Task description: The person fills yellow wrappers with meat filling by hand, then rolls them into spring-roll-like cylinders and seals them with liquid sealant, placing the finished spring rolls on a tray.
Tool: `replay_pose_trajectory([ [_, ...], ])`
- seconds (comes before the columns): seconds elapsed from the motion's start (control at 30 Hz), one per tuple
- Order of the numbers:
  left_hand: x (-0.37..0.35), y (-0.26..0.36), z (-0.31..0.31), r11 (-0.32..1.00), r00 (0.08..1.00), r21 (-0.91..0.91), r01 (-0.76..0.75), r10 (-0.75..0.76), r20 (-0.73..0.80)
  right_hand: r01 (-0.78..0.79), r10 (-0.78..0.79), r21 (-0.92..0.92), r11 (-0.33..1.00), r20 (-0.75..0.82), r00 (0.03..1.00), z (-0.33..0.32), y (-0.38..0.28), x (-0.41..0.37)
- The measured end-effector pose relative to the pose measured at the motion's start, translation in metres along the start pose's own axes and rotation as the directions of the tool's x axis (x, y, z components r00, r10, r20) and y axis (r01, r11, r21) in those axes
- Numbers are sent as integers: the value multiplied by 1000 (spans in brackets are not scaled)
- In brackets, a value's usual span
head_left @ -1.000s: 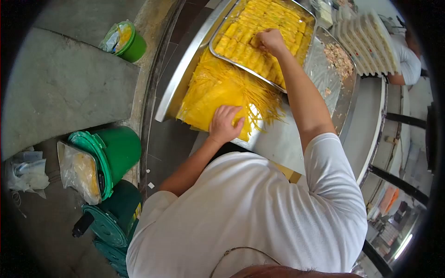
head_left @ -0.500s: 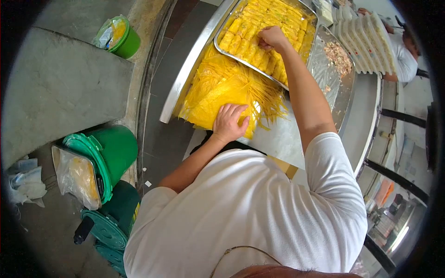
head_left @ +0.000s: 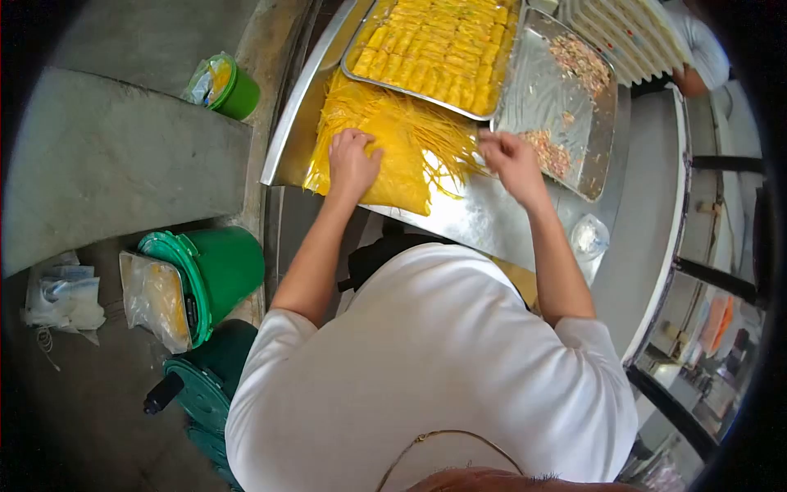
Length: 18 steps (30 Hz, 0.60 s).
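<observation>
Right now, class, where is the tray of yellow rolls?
Head view, top centre: the tray of yellow rolls sits beyond the yellow wrapper stack, with the filling tray to its right.

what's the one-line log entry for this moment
left hand: on yellow sheet stack | right hand: at yellow strands | tray of rolls: behind

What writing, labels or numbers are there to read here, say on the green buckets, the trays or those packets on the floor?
No text here can be read.
Green bucket: no label shows.
Small green tub: no label shows.
Yellow sheets: plain, no print.
Stacked white trays: coloured specks, too small to read.
Plastic packets on the floor: bluish marks, too blurred to read.
</observation>
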State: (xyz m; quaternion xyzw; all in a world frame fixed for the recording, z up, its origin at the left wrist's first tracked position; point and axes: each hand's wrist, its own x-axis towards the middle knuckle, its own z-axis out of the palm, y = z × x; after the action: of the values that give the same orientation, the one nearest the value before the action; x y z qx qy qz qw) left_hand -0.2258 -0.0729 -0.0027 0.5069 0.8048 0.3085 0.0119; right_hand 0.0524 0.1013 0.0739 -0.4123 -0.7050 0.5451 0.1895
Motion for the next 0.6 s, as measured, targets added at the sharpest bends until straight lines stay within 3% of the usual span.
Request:
replay_pose_trajectory([
  [0.07, 0, -8, 5, 999, 1000, 30, -24, 24, 17, -159, 164, 112, 981, -32, 986, -16, 17, -53],
  [0.17, 3, 3, -8, 994, 995, 54, -100, 100, -3, -250, 283, 232, 940, -120, 952, -43, 45, -114],
  [0.23, -1, 21, -16, 980, 991, -146, 132, -135, -9, -241, 295, 273, 931, -175, 939, -57, 63, -144],
  [0.3, -8, 34, -14, 988, 994, -139, 72, -82, -68, -235, 313, 305, 923, -236, 920, -72, 76, -168],
  [0.37, -14, 52, -9, 941, 918, -124, 315, -269, 292, -210, 300, 339, 917, -240, 923, -87, 85, -186],
  [0.4, -20, 80, -12, 911, 884, -259, 321, -190, 428, -205, 305, 348, 915, -263, 915, -95, 92, -194],
  [0.43, -22, 110, -12, 915, 884, -264, 305, -168, 437, -196, 288, 317, 928, -278, 916, -102, 99, -200],
  [0.5, -32, 169, -8, 909, 608, -138, 394, -145, 781, -192, 276, 284, 939, -298, 914, -119, 109, -214],
  [0.57, -47, 218, 3, 876, 604, -360, 322, 103, 791, -197, 287, 289, 937, -313, 905, -135, 113, -224],
  [0.6, -53, 229, 19, 790, 572, -457, 408, 170, 803, -195, 285, 289, 937, -315, 905, -142, 116, -228],
])
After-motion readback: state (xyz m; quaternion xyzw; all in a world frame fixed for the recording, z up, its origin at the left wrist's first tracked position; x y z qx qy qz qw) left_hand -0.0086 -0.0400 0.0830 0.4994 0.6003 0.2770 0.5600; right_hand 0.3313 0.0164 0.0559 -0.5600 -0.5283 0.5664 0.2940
